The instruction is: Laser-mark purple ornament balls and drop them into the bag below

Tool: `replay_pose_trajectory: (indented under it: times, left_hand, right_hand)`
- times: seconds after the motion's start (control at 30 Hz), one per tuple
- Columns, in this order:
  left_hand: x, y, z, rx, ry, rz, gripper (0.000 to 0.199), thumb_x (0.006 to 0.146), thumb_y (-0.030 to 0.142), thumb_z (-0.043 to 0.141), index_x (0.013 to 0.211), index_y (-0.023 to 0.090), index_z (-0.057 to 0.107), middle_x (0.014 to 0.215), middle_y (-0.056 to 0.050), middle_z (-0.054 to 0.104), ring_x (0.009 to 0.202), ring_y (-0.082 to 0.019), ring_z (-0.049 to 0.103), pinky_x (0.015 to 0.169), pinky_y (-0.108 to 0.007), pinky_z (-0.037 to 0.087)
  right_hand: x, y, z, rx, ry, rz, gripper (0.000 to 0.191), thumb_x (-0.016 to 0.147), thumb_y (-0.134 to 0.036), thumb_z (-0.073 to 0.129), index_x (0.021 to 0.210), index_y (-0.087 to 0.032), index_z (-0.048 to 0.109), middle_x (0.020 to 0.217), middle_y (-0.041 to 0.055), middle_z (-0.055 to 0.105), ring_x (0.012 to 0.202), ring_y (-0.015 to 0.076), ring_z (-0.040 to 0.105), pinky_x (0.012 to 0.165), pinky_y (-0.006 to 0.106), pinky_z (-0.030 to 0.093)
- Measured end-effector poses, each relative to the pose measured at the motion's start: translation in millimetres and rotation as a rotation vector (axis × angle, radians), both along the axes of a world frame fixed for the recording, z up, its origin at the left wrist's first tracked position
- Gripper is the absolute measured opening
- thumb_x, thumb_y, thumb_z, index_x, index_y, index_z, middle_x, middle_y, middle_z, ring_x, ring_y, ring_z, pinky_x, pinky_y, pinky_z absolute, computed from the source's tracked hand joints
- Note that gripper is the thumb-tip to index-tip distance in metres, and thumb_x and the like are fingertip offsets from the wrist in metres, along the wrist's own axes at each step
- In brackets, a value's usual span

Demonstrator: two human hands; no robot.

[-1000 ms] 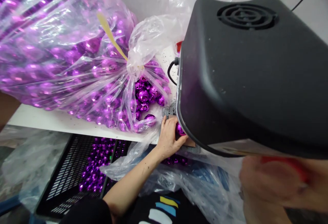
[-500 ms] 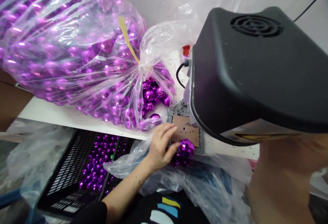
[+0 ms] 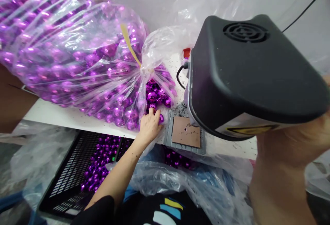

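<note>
My left hand (image 3: 150, 125) reaches into the mouth of a big clear plastic bag (image 3: 77, 63). Its fingers are apart and touch the shiny purple faceted balls (image 3: 154, 96) there; no ball shows clearly gripped. Beside the hand, on the white table, lies a grey slotted base with a brown square plate (image 3: 186, 132) that has a small hole and dark crumbs on it. A black-hooded machine (image 3: 244, 74) overhangs the plate. My right hand (image 3: 318, 132) is behind the hood's right side, its fingers hidden.
Under the table edge stands a black crate (image 3: 64, 170) holding small purple balls. More purple balls (image 3: 177, 158) lie below the plate, by crumpled plastic sheeting (image 3: 165, 180) near my lap. A black cable (image 3: 179, 75) runs beside the machine, near a red object (image 3: 186, 52).
My left hand has let go of a large purple ball at the plate's front edge and moved left to the bag mouth. That ball is gone from the edge.
</note>
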State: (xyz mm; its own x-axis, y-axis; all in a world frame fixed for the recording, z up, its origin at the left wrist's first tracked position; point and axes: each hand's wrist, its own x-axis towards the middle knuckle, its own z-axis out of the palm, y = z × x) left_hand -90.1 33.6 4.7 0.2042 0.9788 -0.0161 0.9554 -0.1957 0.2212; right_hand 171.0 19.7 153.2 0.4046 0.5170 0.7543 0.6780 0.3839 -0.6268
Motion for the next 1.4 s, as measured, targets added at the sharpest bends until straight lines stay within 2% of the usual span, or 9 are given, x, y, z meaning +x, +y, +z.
replay_pose_trajectory:
  times: [0.13, 0.27, 0.4, 0.57, 0.8, 0.9, 1.1, 1.23, 1.4]
  left_hand:
    - [-5.6, 8.2, -2.8, 0.024, -0.26, -0.005, 0.045, 0.084, 0.023, 0.064, 0.127, 0.023, 0.049, 0.142, -0.014, 0.04, 0.108, -0.029, 0.065, 0.09, -0.043, 0.054]
    - [-9.8, 10.8, 1.3, -0.036, -0.507, -0.129, 0.059, 0.081, 0.028, 0.07, 0.134, 0.023, 0.044, 0.148, -0.012, 0.036, 0.135, -0.03, 0.046, 0.112, -0.045, 0.041]
    - [-8.3, 16.3, 3.8, -0.127, -0.701, -0.061, 0.046, 0.091, 0.04, 0.061, 0.131, 0.022, 0.048, 0.128, -0.008, 0.057, 0.116, -0.023, 0.057, 0.101, -0.039, 0.046]
    - [-4.1, 20.1, -1.4, -0.069, -0.917, 0.034, 0.044, 0.085, 0.037, 0.068, 0.124, 0.021, 0.055, 0.124, -0.007, 0.06, 0.114, -0.022, 0.057, 0.098, -0.036, 0.046]
    - [-2.9, 12.6, 22.4, -0.441, -1.573, 0.223, 0.052, 0.065, 0.029, 0.086, 0.11, 0.019, 0.062, 0.09, 0.0, 0.065, 0.07, -0.009, 0.059, 0.06, -0.02, 0.044]
    - [-3.6, 5.3, 30.2, -0.568, -1.676, 0.152, 0.039, 0.072, 0.034, 0.082, 0.102, 0.018, 0.064, 0.083, -0.002, 0.066, 0.066, -0.011, 0.061, 0.058, -0.023, 0.045]
    - [4.0, -8.0, 22.7, -0.681, -1.805, 0.068, 0.059, 0.081, 0.045, 0.073, 0.134, 0.03, 0.053, 0.106, -0.007, 0.069, 0.079, -0.018, 0.068, 0.066, -0.03, 0.052]
    - [20.3, -17.3, 10.3, -0.706, -1.731, 0.112, 0.063, 0.071, 0.039, 0.084, 0.124, 0.02, 0.057, 0.084, -0.002, 0.067, 0.064, -0.011, 0.063, 0.058, -0.022, 0.047]
    - [38.8, -24.0, -1.6, -0.698, -1.484, 0.15, 0.062, 0.078, 0.056, 0.072, 0.12, 0.014, 0.055, 0.057, 0.005, 0.058, 0.046, -0.01, 0.055, 0.043, -0.018, 0.036]
  right_hand:
    - [-4.0, -0.8, 4.9, -0.012, -0.026, 0.046, 0.048, 0.092, -0.058, 0.048, 0.076, -0.013, 0.056, 0.061, -0.0034, 0.038, 0.056, 0.0014, 0.038, 0.056, 0.024, 0.028]
    - [-4.3, 0.7, 4.8, -0.007, 0.01, 0.039, 0.05, 0.091, -0.061, 0.049, 0.077, -0.013, 0.055, 0.06, -0.0042, 0.037, 0.054, 0.0015, 0.039, 0.054, 0.023, 0.027]
    - [-2.5, 2.9, 2.7, -0.032, 0.031, 0.019, 0.053, 0.088, -0.066, 0.05, 0.077, -0.014, 0.056, 0.06, -0.0043, 0.037, 0.052, 0.0028, 0.041, 0.053, 0.024, 0.028]
    - [-2.4, 2.5, 4.9, -0.053, 0.072, 0.045, 0.051, 0.087, -0.063, 0.053, 0.077, -0.014, 0.057, 0.063, -0.0032, 0.039, 0.055, 0.0028, 0.04, 0.051, 0.022, 0.028]
    - [1.6, 16.5, 3.2, -0.014, 0.002, 0.027, 0.034, 0.091, -0.042, 0.054, 0.074, -0.013, 0.054, 0.063, -0.004, 0.04, 0.062, 0.0026, 0.037, 0.064, 0.024, 0.028]
    - [2.0, 20.0, 3.6, -0.026, 0.02, 0.041, 0.033, 0.091, -0.041, 0.056, 0.073, -0.013, 0.053, 0.063, -0.0044, 0.039, 0.061, 0.0025, 0.035, 0.064, 0.024, 0.027]
    - [-0.8, 18.2, 7.0, -0.011, 0.001, 0.05, 0.027, 0.091, -0.033, 0.056, 0.075, -0.012, 0.053, 0.06, -0.0054, 0.038, 0.059, 0.0014, 0.036, 0.062, 0.021, 0.028]
    - [-2.5, 17.5, 7.9, -0.021, 0.001, 0.062, 0.029, 0.093, -0.035, 0.054, 0.076, -0.012, 0.052, 0.062, -0.0055, 0.039, 0.059, 0.0008, 0.035, 0.062, 0.021, 0.027]
    - [-3.8, 15.6, 8.8, -0.026, -0.005, 0.038, 0.024, 0.092, -0.028, 0.054, 0.076, -0.011, 0.052, 0.061, -0.0057, 0.039, 0.059, 0.0002, 0.035, 0.061, 0.02, 0.027]
